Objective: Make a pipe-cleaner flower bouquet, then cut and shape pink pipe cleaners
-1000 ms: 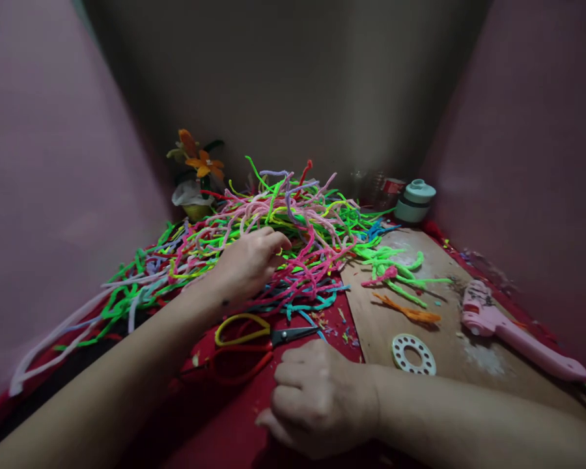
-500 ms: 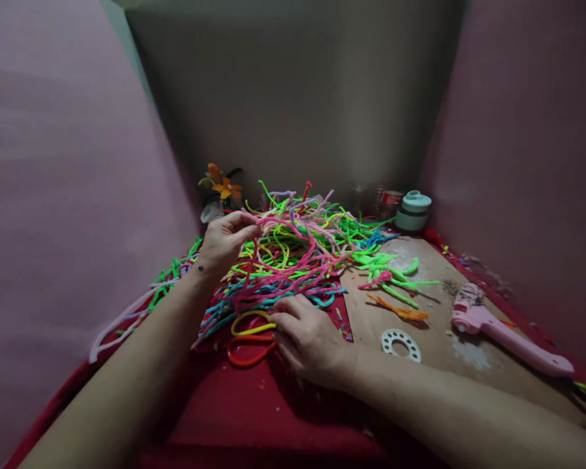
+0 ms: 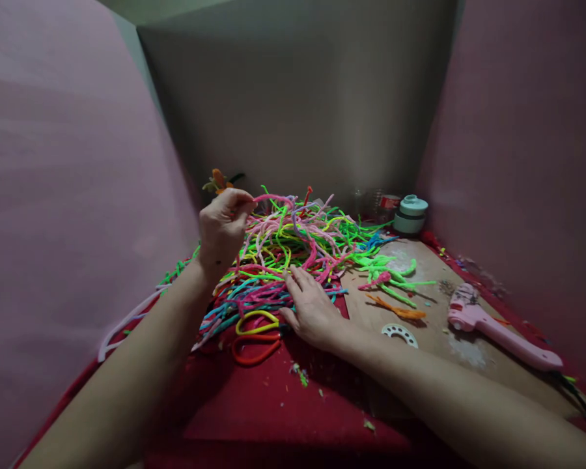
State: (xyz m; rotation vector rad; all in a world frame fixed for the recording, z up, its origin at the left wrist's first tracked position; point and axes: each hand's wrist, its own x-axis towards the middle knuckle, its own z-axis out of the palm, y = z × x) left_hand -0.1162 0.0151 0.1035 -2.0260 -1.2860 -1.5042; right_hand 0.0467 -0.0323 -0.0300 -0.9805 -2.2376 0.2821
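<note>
My left hand (image 3: 227, 221) pinches the end of a pink pipe cleaner (image 3: 273, 197) and holds it raised over the back left of a tangled heap of pipe cleaners (image 3: 293, 241) in pink, green, yellow, blue and red. The far end of that pink one runs into the heap. My right hand (image 3: 312, 306) lies on the near right edge of the heap, fingers stretched out and touching the pink and blue strands. Just left of it, a yellow loop and a red loop (image 3: 255, 361) lie side by side, looking like scissor handles; any blades are mostly hidden.
On the brown board (image 3: 434, 384) at right lie a pink glue gun (image 3: 508, 339), a white ring with holes (image 3: 400, 333), orange strands (image 3: 398, 307) and green ones. A mint-lidded jar (image 3: 410, 215) and orange flowers (image 3: 218, 179) stand at the back. Scraps dot the red cloth (image 3: 254, 410).
My left hand has risen, lifting the pink pipe cleaner. My right hand has moved forward from beside the loops onto the heap and its fingers have stretched out. The view has shifted slightly.
</note>
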